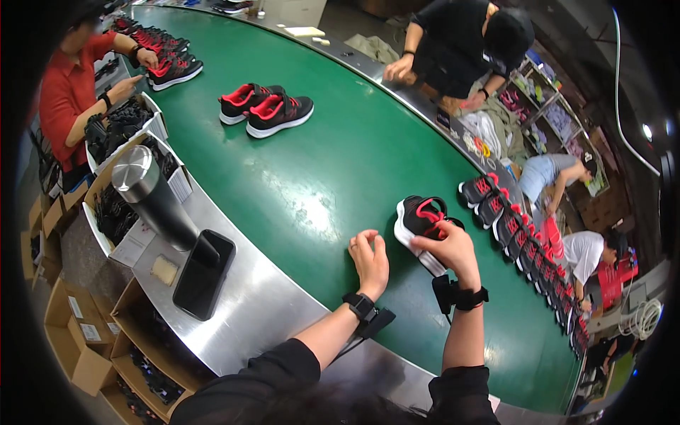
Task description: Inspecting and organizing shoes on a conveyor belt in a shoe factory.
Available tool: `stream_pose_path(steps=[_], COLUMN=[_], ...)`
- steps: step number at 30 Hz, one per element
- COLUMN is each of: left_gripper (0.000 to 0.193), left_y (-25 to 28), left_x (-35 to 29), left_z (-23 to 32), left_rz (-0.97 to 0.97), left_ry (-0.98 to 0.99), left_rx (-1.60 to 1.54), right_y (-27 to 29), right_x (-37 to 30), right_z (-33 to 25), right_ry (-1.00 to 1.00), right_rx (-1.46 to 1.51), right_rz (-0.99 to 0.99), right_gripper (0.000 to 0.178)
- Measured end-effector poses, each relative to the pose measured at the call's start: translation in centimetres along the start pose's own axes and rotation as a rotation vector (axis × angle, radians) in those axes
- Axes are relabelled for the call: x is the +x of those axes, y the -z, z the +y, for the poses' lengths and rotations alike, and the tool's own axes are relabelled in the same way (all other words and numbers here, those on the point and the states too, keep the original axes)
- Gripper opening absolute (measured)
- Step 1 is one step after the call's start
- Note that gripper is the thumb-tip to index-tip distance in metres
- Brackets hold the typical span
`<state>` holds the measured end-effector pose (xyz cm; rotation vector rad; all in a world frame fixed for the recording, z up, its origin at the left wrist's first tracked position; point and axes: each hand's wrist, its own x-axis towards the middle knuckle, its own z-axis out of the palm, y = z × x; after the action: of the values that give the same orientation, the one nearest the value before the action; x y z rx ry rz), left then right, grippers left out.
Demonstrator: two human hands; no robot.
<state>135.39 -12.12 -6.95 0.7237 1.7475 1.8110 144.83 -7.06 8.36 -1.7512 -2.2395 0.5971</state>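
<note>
A black sneaker with red lining and a white sole (408, 225) is over the green belt in front of me. My right hand (457, 249) grips it around the heel and collar, with the thumb at the white sole. To its left, my left hand (370, 263) is apart from the shoe. Its fingers are loosely curled with gaps between them, and nothing shows in it. Farther up the belt stands a pair of matching sneakers (280, 116).
A long row of sneakers (520, 237) lines the belt's right side. On the metal ledge (258, 297) at left lie a black phone (205, 276), a dark tumbler (159, 205) and boxes of black parts (117, 244). Co-workers stand across the belt and at far left.
</note>
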Motion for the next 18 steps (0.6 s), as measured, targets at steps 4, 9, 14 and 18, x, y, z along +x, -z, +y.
stream_pose_path(steps=[4, 9, 14, 18], left_gripper=[0.021, 0.021, 0.035, 0.023], left_y=[-0.1, -1.1, -2.0, -1.9], left_x=[-0.3, -0.9, -0.2, -0.2], left_z=[0.0, -0.2, -5.7, -1.5], left_rz=[-0.053, 0.004, -0.154, -0.337], left_ry=[0.044, -0.046, 0.057, -0.006], left_rx=[0.014, 0.029, -0.523, 0.077], right_y=[1.2, -1.1, -2.7, -2.3], right_x=[2.3, 3.9, 0.3, -3.5], right_z=[-6.6, -14.2, -17.2, -11.5], right_ry=[0.108, 0.573, 0.798, 0.551], right_rx=[0.072, 0.443, 0.409, 0.534], right_rz=[0.172, 0.186, 0.214, 0.01], right_gripper=[0.05, 0.056, 0.046, 0.037])
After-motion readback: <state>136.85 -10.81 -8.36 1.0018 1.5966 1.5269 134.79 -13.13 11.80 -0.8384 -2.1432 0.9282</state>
